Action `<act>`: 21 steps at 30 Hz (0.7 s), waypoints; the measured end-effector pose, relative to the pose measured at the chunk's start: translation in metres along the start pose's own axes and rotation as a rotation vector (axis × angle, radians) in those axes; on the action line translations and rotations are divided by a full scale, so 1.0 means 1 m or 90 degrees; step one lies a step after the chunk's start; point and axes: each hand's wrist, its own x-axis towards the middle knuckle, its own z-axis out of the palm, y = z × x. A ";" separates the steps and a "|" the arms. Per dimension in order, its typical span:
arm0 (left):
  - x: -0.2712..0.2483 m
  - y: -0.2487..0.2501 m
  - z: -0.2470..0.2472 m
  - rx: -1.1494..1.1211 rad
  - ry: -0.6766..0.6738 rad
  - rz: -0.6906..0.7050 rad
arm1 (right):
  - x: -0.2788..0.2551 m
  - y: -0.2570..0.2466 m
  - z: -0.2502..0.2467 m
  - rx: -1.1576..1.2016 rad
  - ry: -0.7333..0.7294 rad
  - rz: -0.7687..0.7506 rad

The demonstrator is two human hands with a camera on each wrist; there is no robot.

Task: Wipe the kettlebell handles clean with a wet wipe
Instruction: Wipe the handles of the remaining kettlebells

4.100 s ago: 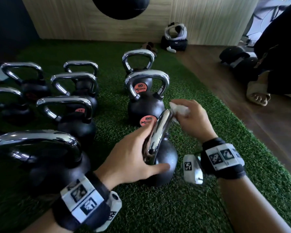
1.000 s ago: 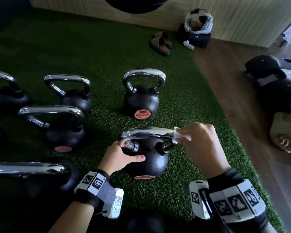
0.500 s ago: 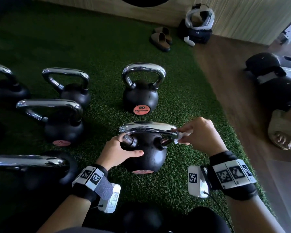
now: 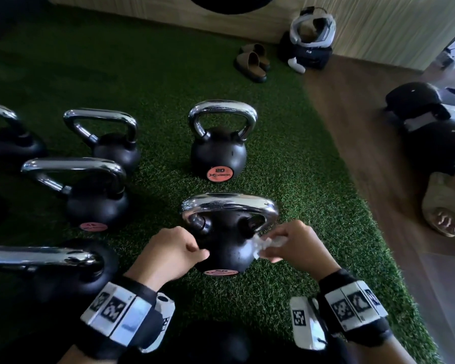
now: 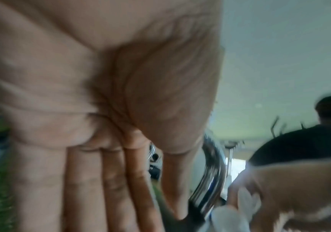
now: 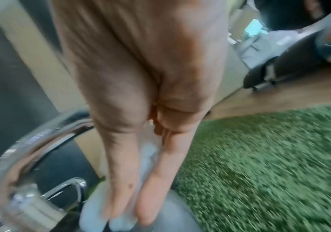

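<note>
Shiny metal handle (image 4: 229, 203) on the kettlebell (image 4: 225, 245) in front of me is what I am cleaning. My right hand (image 4: 297, 250) pinches the wet wipe (image 4: 267, 245) at the handle's 4 o'clock end. My left hand (image 4: 168, 254) rests loosely on the black ball. Other kettlebells wait. The one at 12 o'clock (image 4: 218, 151) says "20" on its orange sticker (image 4: 219, 173).
</note>
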 end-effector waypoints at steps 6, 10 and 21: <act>-0.012 0.029 -0.021 -0.492 -0.155 0.164 | -0.031 -0.054 -0.012 0.080 0.054 -0.163; -0.018 0.037 -0.025 -0.619 -0.189 0.187 | -0.037 -0.069 -0.012 0.020 0.162 -0.258; -0.026 0.035 -0.038 -0.799 -0.016 0.165 | -0.025 -0.055 -0.014 0.033 0.179 -0.339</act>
